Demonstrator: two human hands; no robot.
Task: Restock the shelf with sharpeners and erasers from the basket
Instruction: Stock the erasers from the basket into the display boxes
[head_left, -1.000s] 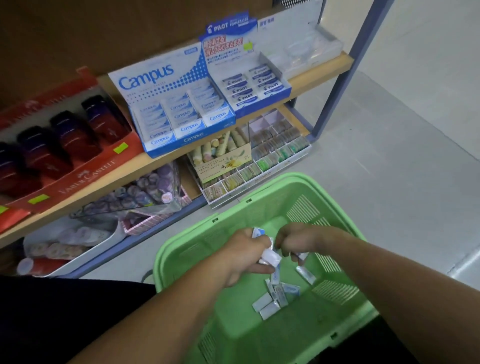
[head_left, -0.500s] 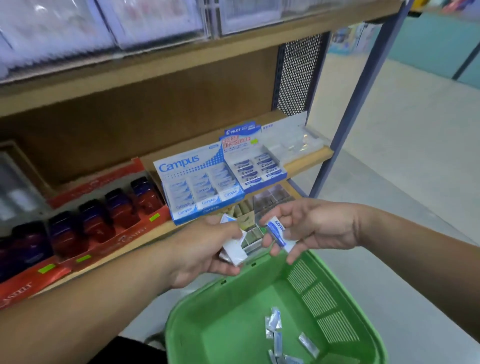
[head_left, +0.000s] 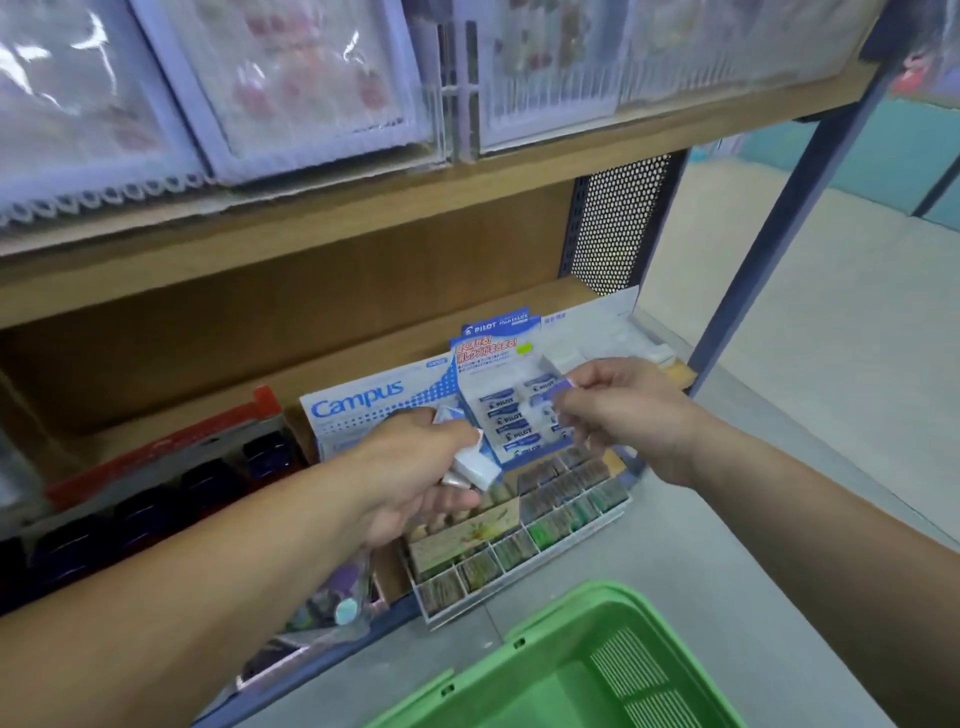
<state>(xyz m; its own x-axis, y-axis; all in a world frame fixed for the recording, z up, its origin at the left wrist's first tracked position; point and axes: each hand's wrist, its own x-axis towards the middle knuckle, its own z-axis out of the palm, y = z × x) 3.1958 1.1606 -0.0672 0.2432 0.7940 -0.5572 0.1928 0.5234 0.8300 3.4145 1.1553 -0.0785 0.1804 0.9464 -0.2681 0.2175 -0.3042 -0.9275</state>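
Wooden shelf (head_left: 332, 223) boards are running across a blue-grey metal post (head_left: 769, 234), with a black perforated panel (head_left: 613, 228) closing the end and a pale, smooth floor (head_left: 810, 426) spreading away to the right. Glossy plastic-sleeved packs (head_left: 311, 78) are standing along the top board.

On the middle board a cardboard Pilot display box (head_left: 493, 358) is sitting just beside a white-and-blue Campus box (head_left: 363, 405); small blue-banded blocks are lying in rows inside the Pilot one. Left of these, a red tray (head_left: 171, 447) is holding dark, rounded items (head_left: 208, 483), too blurred to name. Lower down, a clear divided tray (head_left: 566, 512) is showing small square compartments.

The left hand (head_left: 410, 483) is curling round a bunch of erasers (head_left: 470, 465), white and rectangular, in front of the Campus box. The right hand (head_left: 623, 410) is pinching a single eraser (head_left: 560, 389) between thumb and fingertips over the Pilot box's open compartments. The green plastic basket (head_left: 550, 621), slotted along its wall, is sitting low in front of the person, well below both hands.
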